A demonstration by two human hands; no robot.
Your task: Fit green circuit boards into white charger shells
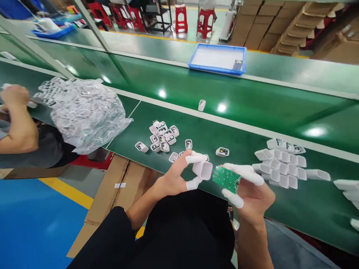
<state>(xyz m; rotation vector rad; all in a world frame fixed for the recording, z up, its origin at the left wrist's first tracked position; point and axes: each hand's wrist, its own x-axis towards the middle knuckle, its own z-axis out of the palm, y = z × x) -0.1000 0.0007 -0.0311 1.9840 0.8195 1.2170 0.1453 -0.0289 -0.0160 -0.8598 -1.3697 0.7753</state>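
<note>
Between the thumb and finger of my left hand is a white plastic charger housing, its open end turned right. My right hand pinches a green circuit board by its edges, a small gap away from that opening. White finger cots cover several fingertips on both hands. Beyond my left hand lies a cluster of housings with parts inside. A single filled housing sits past the board. To the right, hollow white housings are grouped in rows.
A large clear bag of white pieces rests at the left, near a co-worker's arm. One housing lies on the green conveyor belt. A blue-rimmed tray is on the far ledge. Cardboard boxes stand below the bench.
</note>
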